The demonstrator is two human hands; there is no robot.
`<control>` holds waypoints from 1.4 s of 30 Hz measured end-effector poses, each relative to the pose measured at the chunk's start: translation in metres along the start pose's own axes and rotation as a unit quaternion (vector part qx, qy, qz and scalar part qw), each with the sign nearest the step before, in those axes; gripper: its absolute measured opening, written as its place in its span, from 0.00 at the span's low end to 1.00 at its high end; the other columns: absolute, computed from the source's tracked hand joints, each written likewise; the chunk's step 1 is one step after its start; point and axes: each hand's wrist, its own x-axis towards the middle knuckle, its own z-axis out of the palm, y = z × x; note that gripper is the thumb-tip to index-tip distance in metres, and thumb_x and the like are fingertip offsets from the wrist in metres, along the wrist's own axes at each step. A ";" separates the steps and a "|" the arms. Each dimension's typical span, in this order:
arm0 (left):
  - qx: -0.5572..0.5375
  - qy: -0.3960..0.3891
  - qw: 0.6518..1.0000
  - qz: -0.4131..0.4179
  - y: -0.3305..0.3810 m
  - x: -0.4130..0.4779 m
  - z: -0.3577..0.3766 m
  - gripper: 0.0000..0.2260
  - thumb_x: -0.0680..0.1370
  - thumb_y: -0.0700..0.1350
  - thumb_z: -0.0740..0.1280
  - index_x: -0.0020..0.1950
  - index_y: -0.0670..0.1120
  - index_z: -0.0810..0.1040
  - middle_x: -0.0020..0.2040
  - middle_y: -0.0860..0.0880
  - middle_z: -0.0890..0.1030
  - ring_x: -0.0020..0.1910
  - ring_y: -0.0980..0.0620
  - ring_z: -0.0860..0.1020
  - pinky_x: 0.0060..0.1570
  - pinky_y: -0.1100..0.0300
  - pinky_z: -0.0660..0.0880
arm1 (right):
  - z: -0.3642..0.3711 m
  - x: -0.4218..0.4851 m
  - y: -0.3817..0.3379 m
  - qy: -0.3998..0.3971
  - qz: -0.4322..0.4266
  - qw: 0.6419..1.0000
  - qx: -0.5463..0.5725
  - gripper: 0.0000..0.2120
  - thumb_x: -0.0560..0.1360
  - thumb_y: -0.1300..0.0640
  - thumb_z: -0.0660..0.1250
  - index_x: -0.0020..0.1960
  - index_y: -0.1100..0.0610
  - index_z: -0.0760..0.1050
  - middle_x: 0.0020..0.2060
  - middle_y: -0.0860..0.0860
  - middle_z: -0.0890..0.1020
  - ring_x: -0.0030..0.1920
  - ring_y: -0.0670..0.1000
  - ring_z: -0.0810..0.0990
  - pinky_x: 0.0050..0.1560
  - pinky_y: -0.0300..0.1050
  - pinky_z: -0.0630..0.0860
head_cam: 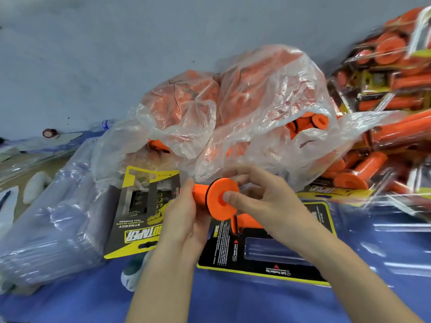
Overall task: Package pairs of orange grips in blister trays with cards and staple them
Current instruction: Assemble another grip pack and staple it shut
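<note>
Hands meet over the card (263,252), both on one orange grip (215,198). The left hand (184,220) wraps the grip's body from below, fingers curled around it, and the right hand (261,201) pinches the round flange, thumb pressed over its centre hole. The grip hangs just above the card's far-left corner, flange turned toward the camera. A second grip (245,223) lies on the card, mostly hidden under the right hand. The card, black with a yellow border, sits flat on the blue table (210,304). Left of the card lies a stack of cards (137,215), and farther left a bundle of clear trays (53,220) in plastic. Behind the card, a crumpled clear bag (245,113) holds loose orange grips. Right of the card and beyond it, finished packs (384,101) are heaped together.
</note>
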 end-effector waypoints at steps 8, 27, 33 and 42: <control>0.302 -0.083 0.892 0.327 -0.012 -0.024 -0.006 0.14 0.79 0.60 0.63 0.62 0.59 0.75 0.58 0.54 0.79 0.55 0.56 0.80 0.55 0.53 0.78 | -0.052 -0.033 -0.008 0.044 0.025 0.995 0.088 0.12 0.70 0.53 0.72 0.53 0.48 0.83 0.46 0.50 0.86 0.45 0.48 0.85 0.43 0.40 0.81; 0.629 -0.263 0.574 0.453 -0.068 -0.039 -0.008 0.19 0.76 0.63 0.60 0.59 0.53 0.79 0.55 0.65 0.75 0.58 0.58 0.69 0.59 0.60 0.67 | -0.116 -0.084 -0.003 0.311 -0.002 0.950 -0.035 0.11 0.81 0.60 0.60 0.53 0.48 0.78 0.43 0.48 0.84 0.43 0.50 0.83 0.43 0.39 0.79; 0.652 -0.263 0.549 0.452 -0.076 -0.038 -0.007 0.21 0.76 0.65 0.59 0.60 0.55 0.80 0.55 0.59 0.76 0.57 0.58 0.68 0.56 0.60 0.68 | -0.108 -0.093 -0.008 0.335 -0.019 0.941 -0.040 0.12 0.81 0.61 0.60 0.53 0.46 0.78 0.42 0.47 0.84 0.41 0.48 0.82 0.43 0.38 0.78; 0.577 -0.141 0.652 0.471 -0.059 -0.037 -0.024 0.15 0.81 0.60 0.56 0.62 0.57 0.75 0.54 0.61 0.73 0.55 0.56 0.70 0.56 0.60 0.65 | -0.065 -0.145 -0.007 0.496 -0.008 0.868 -0.018 0.13 0.80 0.59 0.62 0.47 0.39 0.73 0.40 0.43 0.79 0.37 0.41 0.75 0.39 0.29 0.71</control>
